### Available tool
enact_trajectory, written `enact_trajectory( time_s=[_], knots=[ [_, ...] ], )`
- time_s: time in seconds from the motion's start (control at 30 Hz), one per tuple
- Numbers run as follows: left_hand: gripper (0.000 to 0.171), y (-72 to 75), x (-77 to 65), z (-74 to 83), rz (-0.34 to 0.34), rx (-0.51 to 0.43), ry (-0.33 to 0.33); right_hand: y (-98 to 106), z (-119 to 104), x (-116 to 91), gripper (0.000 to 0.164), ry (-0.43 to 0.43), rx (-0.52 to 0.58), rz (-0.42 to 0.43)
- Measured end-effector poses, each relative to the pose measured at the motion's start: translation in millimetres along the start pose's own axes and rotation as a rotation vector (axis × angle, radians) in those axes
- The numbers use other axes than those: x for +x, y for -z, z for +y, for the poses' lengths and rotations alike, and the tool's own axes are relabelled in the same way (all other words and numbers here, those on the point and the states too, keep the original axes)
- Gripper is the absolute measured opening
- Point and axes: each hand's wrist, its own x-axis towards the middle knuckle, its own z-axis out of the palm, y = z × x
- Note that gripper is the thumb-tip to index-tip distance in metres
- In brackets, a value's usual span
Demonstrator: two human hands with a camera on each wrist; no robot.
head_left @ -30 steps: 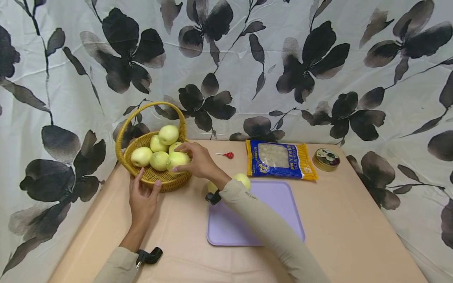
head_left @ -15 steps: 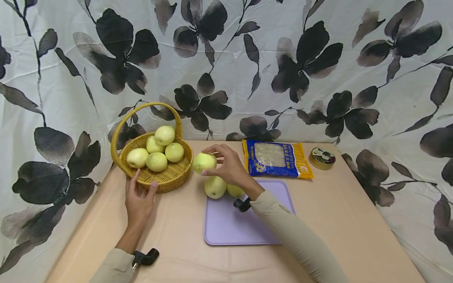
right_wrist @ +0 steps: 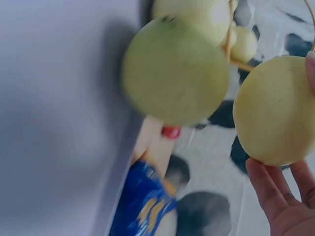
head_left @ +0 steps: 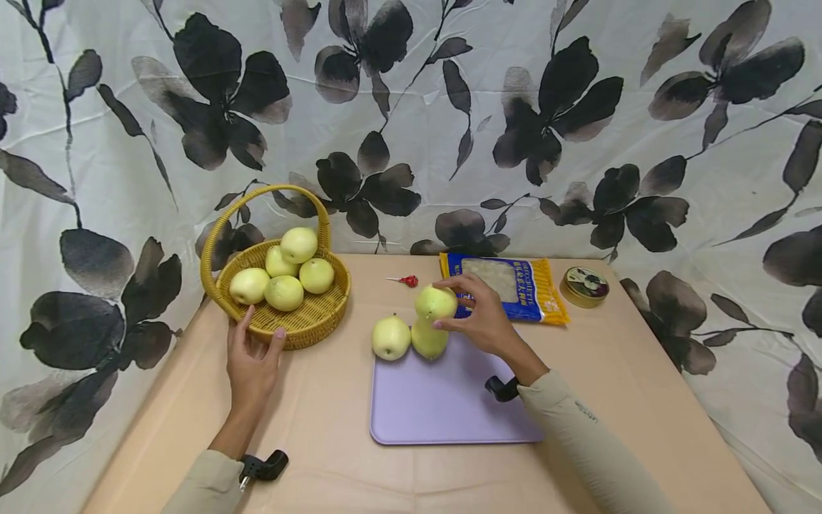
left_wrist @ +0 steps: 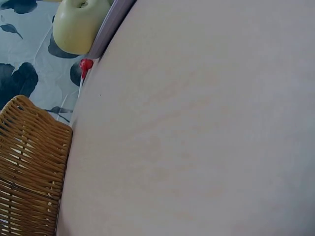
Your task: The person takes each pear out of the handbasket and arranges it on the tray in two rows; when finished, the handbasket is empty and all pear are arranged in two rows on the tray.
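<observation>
My right hand [head_left: 483, 320] pinches a yellow-green apple [head_left: 434, 301] between thumb and fingers, above the far edge of the purple tray [head_left: 443, 407]. The right wrist view shows the fingertips against that fruit's side. Two more apples stand at the tray's far left corner: one apple [head_left: 390, 338] with its stem up, and another apple [head_left: 429, 341] partly hidden beneath the held one. My left hand [head_left: 252, 368] touches the front of the yellow wicker basket [head_left: 308, 332], thumb and index finger spread along its side. Several apples [head_left: 284, 293] lie inside the basket.
Behind the tray lies a blue and yellow food packet [head_left: 514, 308], with a round tin [head_left: 584, 287] to its right. A small red-handled pointed tool [head_left: 409, 281] lies between basket and packet. A floral cloth [head_left: 449, 128] hangs along the table's back edge.
My right hand has lifted an apple out of the basket and carried it rightward over the tray's far edge. My left hand has stayed at the basket's front.
</observation>
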Motion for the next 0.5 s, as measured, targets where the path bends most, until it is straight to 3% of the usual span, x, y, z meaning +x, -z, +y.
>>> enact_trajectory(
  time_s=[0.27, 0.5],
  knots=[
    [0.075, 0.4, 2.0, -2.6, 0.002, -0.012, -0.003, 26, 27, -29, 0.065, -0.034, -0.007, -0.007],
    [0.075, -0.1, 2.3, -2.8, 0.003, -0.008, 0.0, 31, 46, -40, 0.064, -0.087, -0.021, -0.031]
  ],
)
